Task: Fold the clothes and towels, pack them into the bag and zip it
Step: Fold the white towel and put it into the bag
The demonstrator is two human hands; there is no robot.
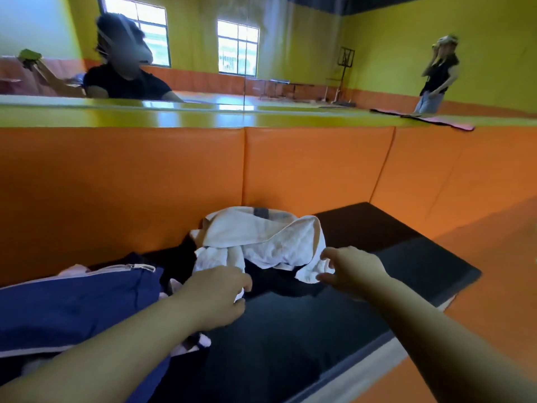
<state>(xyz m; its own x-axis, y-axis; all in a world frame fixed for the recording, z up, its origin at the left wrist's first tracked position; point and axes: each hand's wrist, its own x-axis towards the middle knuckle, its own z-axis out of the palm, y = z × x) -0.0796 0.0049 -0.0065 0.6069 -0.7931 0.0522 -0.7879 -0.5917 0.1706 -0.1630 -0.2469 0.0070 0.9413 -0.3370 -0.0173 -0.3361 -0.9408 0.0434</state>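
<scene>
Head view

1. The black mat [290, 338] fills the lower centre of the frame. An orange padded wall [145, 184] borders it from 9 o'clock round to 2 o'clock.
2. The white towel [261, 239] lies crumpled and unfolded at the centre of the frame, on the mat, close to the wall. It rests partly on a dark garment [279, 282], which shows beneath its 6 o'clock edge.
3. The blue bag [72, 303] lies at 8 o'clock, just beside the towel. Its zip pull [142, 267] sits at the bag's upper edge. Pink fabric [74, 270] shows at the bag's opening.
4. The left hand [215, 295] is at 7 o'clock of the towel. Its fingers are curled and grip the towel's near left edge; a fold of white cloth shows under the fingertips.
5. The right hand [351, 271] is at 4 o'clock of the towel. It is half spread, thumb and fingers curved and apart, with the towel's near right corner at the gap between them. Firm contact cannot be confirmed.
6. A mirror [290, 53] runs above the wall at 12 o'clock and shows two people
</scene>
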